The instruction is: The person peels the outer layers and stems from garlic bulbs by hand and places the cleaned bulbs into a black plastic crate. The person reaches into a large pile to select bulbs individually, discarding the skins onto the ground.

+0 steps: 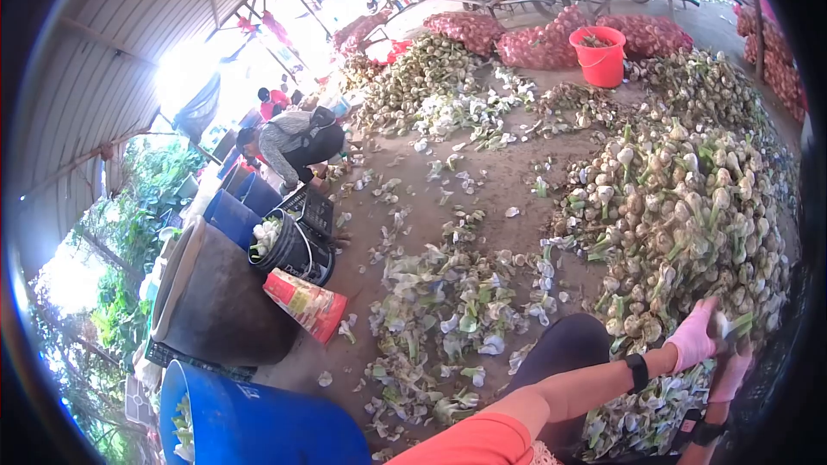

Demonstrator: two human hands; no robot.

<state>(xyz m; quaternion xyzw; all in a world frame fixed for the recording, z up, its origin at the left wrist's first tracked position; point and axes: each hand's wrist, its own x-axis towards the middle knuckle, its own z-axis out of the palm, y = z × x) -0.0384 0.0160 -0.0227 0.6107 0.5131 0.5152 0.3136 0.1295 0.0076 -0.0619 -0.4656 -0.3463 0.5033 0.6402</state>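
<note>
My left hand (694, 335), in a pink glove with a dark band at the wrist, is closed around what looks like a bulb with a pale green stalk (738, 325). Just below it, my right hand (730, 375) wears a similar glove; its fingers are blurred and partly hidden near the same bulb. Both hands are at the lower edge of a large heap of bulbs with green stalks (680, 198), resembling onions or garlic. Beneath my arms lies a pile of pale leaf scraps (642, 418).
Leaf trimmings (448, 301) cover the floor ahead. A blue barrel (267, 422), a large dark tub (233, 301) and a black bucket (297, 250) stand left. A co-worker (297, 138) bends over beyond them. A red bucket (600, 65) stands before filled mesh sacks (538, 39).
</note>
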